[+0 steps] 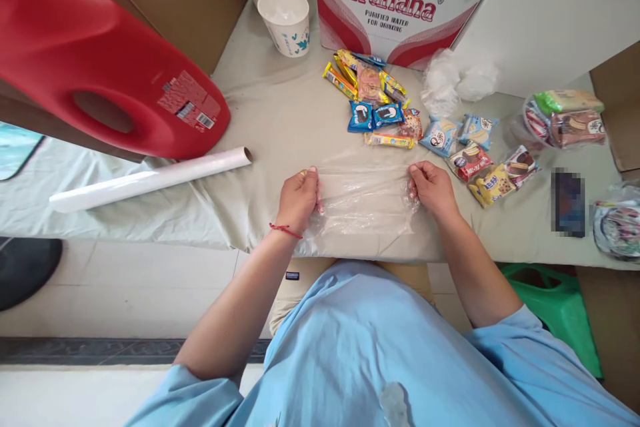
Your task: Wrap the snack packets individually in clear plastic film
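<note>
On the near side of the Wahaha carton (397, 3), clear plastic film (365, 207) appears glossy, thin and finely creased. Left hand (299, 199) and right hand (433, 188) pinch its opposite sides; even, gentle tension, with both hands level, should best keep it from folding onto itself. Snack packets (388, 115) lie nearer the carton; a white roll (153, 179) lies to the carton's left.

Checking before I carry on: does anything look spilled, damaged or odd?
Nothing looks spilled or damaged. The clear plastic between left hand and right hand is wrinkled, and pixelation hides a dark object at right.
</note>
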`<state>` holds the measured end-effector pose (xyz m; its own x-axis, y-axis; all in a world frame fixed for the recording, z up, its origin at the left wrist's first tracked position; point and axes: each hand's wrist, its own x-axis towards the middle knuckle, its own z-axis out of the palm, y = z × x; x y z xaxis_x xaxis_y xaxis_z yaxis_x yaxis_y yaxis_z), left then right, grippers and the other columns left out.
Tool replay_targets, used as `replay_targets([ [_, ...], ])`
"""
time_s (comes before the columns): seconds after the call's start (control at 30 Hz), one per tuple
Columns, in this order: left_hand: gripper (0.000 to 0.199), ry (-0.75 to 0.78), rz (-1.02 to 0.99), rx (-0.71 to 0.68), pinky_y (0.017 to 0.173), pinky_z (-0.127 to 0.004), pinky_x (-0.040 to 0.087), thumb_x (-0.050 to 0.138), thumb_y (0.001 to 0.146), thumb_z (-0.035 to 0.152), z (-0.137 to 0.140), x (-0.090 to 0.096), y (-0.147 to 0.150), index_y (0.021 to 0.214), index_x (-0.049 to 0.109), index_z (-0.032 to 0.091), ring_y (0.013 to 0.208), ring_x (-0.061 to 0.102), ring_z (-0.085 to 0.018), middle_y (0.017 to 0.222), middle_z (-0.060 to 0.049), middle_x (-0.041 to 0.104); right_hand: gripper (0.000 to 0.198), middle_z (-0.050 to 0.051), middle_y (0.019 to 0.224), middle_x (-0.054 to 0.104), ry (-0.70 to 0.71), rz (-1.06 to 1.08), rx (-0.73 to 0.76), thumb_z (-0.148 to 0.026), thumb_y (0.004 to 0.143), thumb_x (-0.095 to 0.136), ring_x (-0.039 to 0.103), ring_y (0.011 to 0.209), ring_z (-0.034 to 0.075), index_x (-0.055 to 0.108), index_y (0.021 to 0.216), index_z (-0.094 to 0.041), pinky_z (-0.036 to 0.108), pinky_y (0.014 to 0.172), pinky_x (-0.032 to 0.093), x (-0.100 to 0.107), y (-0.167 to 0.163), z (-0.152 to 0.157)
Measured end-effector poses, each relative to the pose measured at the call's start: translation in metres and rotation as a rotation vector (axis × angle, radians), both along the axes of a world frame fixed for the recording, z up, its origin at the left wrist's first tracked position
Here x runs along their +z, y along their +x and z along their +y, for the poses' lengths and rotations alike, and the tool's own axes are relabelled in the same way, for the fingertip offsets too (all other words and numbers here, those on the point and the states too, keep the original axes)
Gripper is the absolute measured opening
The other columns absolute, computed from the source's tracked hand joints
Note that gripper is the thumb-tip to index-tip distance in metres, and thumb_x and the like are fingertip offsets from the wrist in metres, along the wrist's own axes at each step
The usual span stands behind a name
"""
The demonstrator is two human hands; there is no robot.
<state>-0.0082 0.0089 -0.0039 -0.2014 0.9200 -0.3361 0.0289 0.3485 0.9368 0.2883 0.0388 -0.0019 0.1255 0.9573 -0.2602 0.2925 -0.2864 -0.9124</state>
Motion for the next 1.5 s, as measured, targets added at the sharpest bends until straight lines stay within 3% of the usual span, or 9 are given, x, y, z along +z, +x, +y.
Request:
replay_targets([
  [0.2, 0.023, 0.523, 0.659, 0.253, 0.095, -0.047, 0.049, 0.075, 0.078, 0.026, -0.011, 0.012, -0.004, 0.098, 0.063, 0.023, 0.094, 0.064, -0.026, 0.097, -0.007, 0.067, 0.027, -0.004, 0.058, 0.059, 0.023, -0.127, 0.056, -0.049, 0.089, 0.067, 0.049, 0.042, 0.011, 0.065, 0.086, -0.022, 0.024, 0.044, 0.039, -0.004, 0.000, 0.001],
  [0.33, 0.011, 0.763, 0.739, -0.307, 0.109, -0.051, 0.040, 0.064, 0.092, 0.024, -0.019, 0.026, 0.013, 0.100, 0.071, 0.027, 0.114, 0.067, -0.029, 0.106, -0.008, 0.074, 0.026, -0.004, 0.059, 0.058, 0.030, -0.170, 0.088, -0.048, 0.090, 0.065, 0.050, 0.042, 0.012, 0.065, 0.087, -0.022, 0.025, 0.045, 0.039, -0.001, -0.004, 0.000],
  [0.43, 0.026, 0.702, 0.731, -0.597, 0.123, -0.055, 0.027, 0.060, 0.098, 0.032, -0.008, 0.023, 0.020, 0.121, 0.072, 0.029, 0.140, 0.057, -0.031, 0.137, -0.010, 0.072, 0.027, -0.005, 0.058, 0.057, 0.015, -0.171, 0.104, -0.049, 0.091, 0.063, 0.049, 0.041, 0.012, 0.066, 0.088, -0.022, 0.025, 0.045, 0.038, 0.002, -0.004, 0.000],
  [0.63, 0.057, 0.488, 0.971, -0.536, 0.126, -0.075, -0.007, 0.049, 0.103, 0.047, 0.010, -0.011, 0.005, 0.157, 0.050, 0.027, 0.157, 0.038, -0.038, 0.169, -0.017, 0.043, 0.038, -0.004, 0.060, 0.057, -0.008, -0.164, 0.021, -0.059, 0.087, 0.067, 0.049, 0.044, 0.011, 0.064, 0.090, -0.021, 0.024, 0.044, 0.037, 0.007, 0.018, -0.008],
  [0.87, 0.063, 0.339, 1.205, -0.690, 0.128, -0.071, -0.007, 0.032, 0.108, 0.057, 0.002, -0.001, 0.004, 0.167, 0.034, 0.032, 0.165, 0.023, -0.032, 0.178, -0.010, 0.025, 0.070, 0.002, 0.084, 0.070, -0.108, -0.187, 0.142, -0.063, 0.077, 0.080, 0.064, 0.069, 0.018, 0.059, 0.130, -0.023, 0.027, 0.055, 0.050, 0.023, 0.030, -0.053],
  [1.1, 0.066, 0.393, 1.192, -0.732, 0.128, -0.072, -0.006, 0.033, 0.108, 0.056, 0.005, -0.002, -0.003, 0.168, 0.030, 0.028, 0.162, 0.030, -0.032, 0.178, -0.011, 0.023, 0.047, 0.000, 0.071, 0.064, -0.193, -0.217, 0.264, -0.061, 0.082, 0.073, 0.057, 0.057, 0.016, 0.069, 0.105, -0.021, 0.030, 0.055, 0.048, 0.027, 0.062, -0.077],
  [1.23, 0.067, 0.455, 1.210, -0.771, 0.129, -0.069, -0.010, 0.034, 0.108, 0.057, 0.003, -0.005, -0.004, 0.168, 0.031, 0.027, 0.164, 0.025, -0.031, 0.176, -0.011, 0.027, 0.036, 0.009, 0.087, 0.074, 0.128, -0.590, 0.163, -0.054, 0.095, 0.060, 0.069, 0.076, 0.023, 0.074, 0.099, -0.020, 0.038, 0.071, 0.057, 0.043, 0.053, -0.064],
  [1.33, 0.066, 0.489, 1.236, -0.800, 0.129, -0.067, -0.011, 0.035, 0.108, 0.058, 0.004, -0.006, -0.007, 0.167, 0.034, 0.029, 0.165, 0.021, -0.031, 0.175, -0.010, 0.030, 0.039, 0.015, 0.117, 0.075, 0.430, -0.667, 0.308, -0.045, 0.104, 0.050, 0.072, 0.107, 0.028, 0.073, 0.121, -0.019, 0.045, 0.094, 0.059, 0.048, 0.019, -0.042],
  [1.5, 0.065, 0.499, 1.248, -0.846, 0.128, -0.071, -0.009, 0.037, 0.107, 0.059, 0.012, -0.004, -0.022, 0.166, 0.035, 0.032, 0.163, 0.029, -0.033, 0.177, -0.011, 0.023, 0.055, 0.015, 0.168, 0.044, 0.553, -0.807, 0.710, -0.042, 0.108, 0.045, 0.033, 0.160, 0.032, 0.055, 0.155, -0.016, 0.056, 0.129, 0.032, 0.019, -0.011, -0.003],
])
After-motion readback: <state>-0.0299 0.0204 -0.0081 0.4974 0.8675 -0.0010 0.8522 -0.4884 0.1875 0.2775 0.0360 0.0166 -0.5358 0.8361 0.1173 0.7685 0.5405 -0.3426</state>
